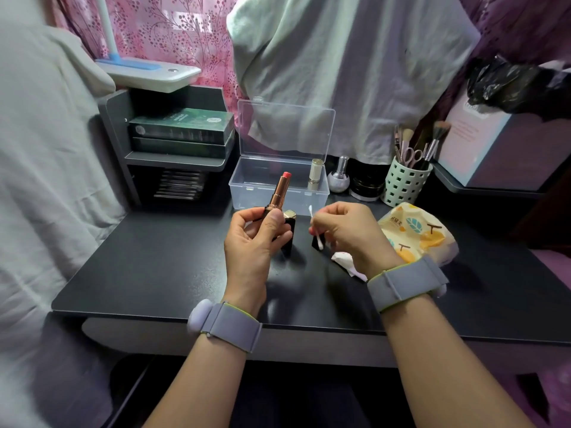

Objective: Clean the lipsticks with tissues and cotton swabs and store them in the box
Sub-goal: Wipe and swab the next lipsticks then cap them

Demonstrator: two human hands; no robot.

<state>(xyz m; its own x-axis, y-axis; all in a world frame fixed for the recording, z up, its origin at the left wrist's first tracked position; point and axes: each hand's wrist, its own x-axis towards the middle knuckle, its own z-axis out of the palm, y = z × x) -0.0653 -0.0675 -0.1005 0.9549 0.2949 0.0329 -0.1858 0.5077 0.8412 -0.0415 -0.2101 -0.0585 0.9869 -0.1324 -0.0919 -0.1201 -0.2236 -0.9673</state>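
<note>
My left hand [258, 239] grips an uncapped lipstick [280, 189] upright above the black desk; its rose-gold tube ends in a coral-red tip. Behind that hand stands a black lipstick with a gold top [289, 222]. My right hand [346, 231] pinches a white cotton swab [312, 216] a short way right of the lipstick, apart from it. A small black cap [317, 242] sits on the desk under the swab. The clear plastic box [247, 188] stands open behind, lid up, with a gold-capped lipstick [315, 171] upright inside.
A crumpled tissue [344, 261] lies under my right wrist, and a yellow tissue pack [417, 233] lies to the right. A silver bottle [339, 176], a dark jar [367, 183] and a green brush holder [404, 183] stand behind. A grey shelf [173, 134] with green boxes is at left.
</note>
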